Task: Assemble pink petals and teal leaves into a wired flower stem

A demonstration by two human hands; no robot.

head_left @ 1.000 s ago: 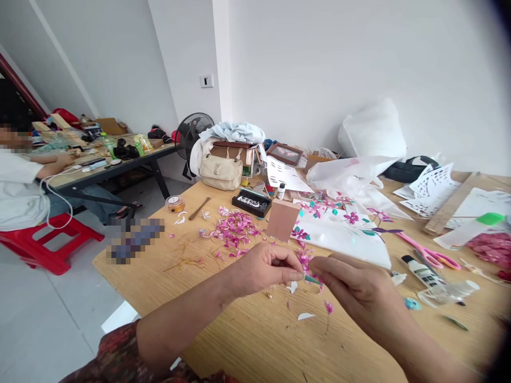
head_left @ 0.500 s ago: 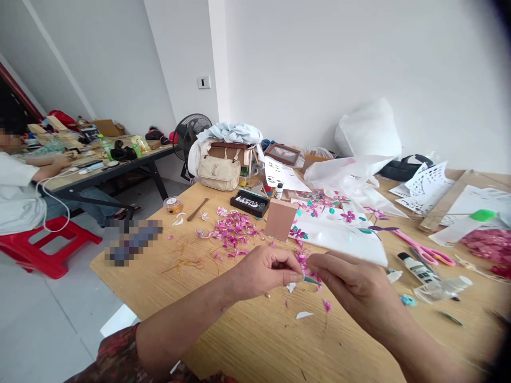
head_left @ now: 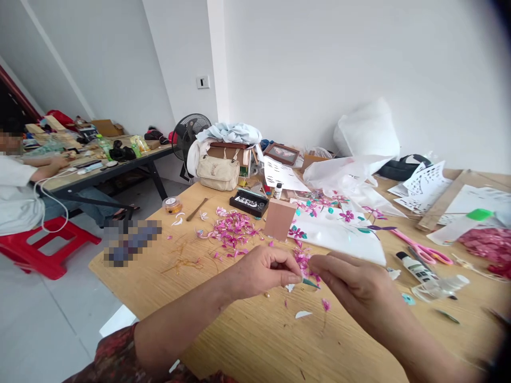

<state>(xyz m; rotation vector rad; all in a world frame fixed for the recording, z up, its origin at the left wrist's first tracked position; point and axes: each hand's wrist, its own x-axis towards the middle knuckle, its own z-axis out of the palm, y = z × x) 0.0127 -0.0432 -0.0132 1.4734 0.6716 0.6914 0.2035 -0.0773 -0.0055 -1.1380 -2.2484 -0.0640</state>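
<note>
Above the middle of the table, my left hand (head_left: 271, 271) pinches a small teal leaf-shaped piece (head_left: 310, 283) between thumb and fingertips. Its pointed end sticks out to the right. My right hand (head_left: 355, 276) is just beside it, fingers pressed together and tips close to the leaf piece; whatever they hold, if anything, is hidden. Beyond both hands lies a pile of pink petals (head_left: 235, 229). A single pink flower on a thin stem (head_left: 326, 305) and a white petal-shaped piece (head_left: 303, 314) lie on the wood below them.
A wooden block (head_left: 279, 219) stands behind my hands, near a black box (head_left: 248, 203). White foam (head_left: 343, 239) carries pink flowers. To the right are pink scissors (head_left: 427, 251), a glue bottle (head_left: 415, 267) and a clear bottle (head_left: 441, 289). Another person (head_left: 16, 191) sits at the left table.
The teal leaf piece tilts slightly more downward at its tip. My hands stay almost in place; the whole view has shifted very slightly.
</note>
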